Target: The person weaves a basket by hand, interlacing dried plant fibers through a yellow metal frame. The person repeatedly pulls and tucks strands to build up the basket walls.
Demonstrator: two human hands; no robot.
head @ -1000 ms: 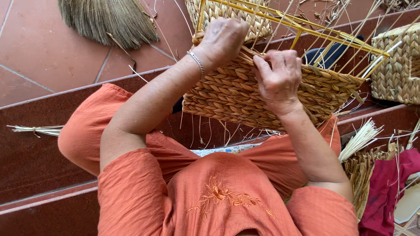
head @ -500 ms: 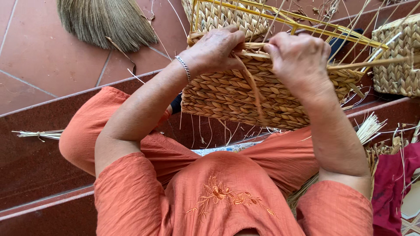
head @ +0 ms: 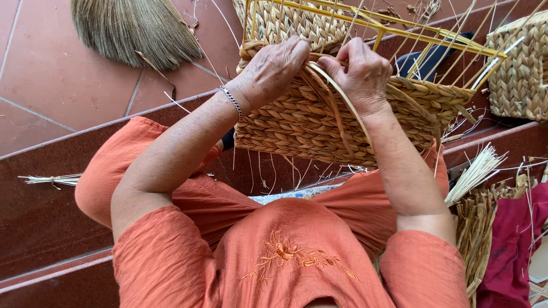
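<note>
Half-woven basket (head: 354,122) resting on the knees, right under both hands. Left hand (head: 273,67) curled over the rim, fingers pressed down on the braid. Right hand (head: 361,71) pinching a pale flat strand (head: 349,105) looping down just below it. Best to keep that rim pinned, pull snug, avoid kinking. Finished basket (head: 519,74) sitting off to the right.

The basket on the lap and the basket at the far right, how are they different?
The basket on the lap is unfinished, with bare yellow upright sticks and both hands, left hand and right hand, on its rim. The basket at the far right shows no bare sticks and nobody touches it. The lap one looks browner, the far one paler. Both are woven from plaited straw.
</note>
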